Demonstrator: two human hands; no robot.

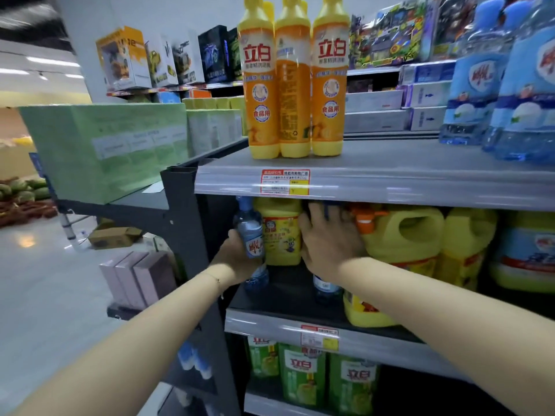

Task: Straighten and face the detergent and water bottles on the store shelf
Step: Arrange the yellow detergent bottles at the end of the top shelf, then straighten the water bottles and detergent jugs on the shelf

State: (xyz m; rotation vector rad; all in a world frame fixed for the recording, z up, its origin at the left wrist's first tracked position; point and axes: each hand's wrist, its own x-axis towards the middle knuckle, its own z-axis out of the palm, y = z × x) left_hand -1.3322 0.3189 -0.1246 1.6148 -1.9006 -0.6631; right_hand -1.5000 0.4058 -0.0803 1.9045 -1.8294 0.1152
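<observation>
Your left hand was wrapped around a small water bottle at the left end of the middle shelf, holding it upright with its blue cap just under the shelf above and its label turned partly toward you. Your right hand reached into the same shelf with its back to you, thumb on one side and fingers on the other side of a second water bottle. Only that bottle's base, below your wrist, and a bit of blue between your fingers showed. Between your two hands stood a yellow detergent bottle, touching the bottle in your left hand. Just to the right of your right hand sat a yellow detergent jug with an orange cap, and more yellow jugs beside it. On the top shelf, three tall orange detergent bottles stood close together above a red-and-yellow price tag; the middle one faced backward. Large blue water bottles stood at the right end. Green detergent bottles lined the lower shelf.
</observation>
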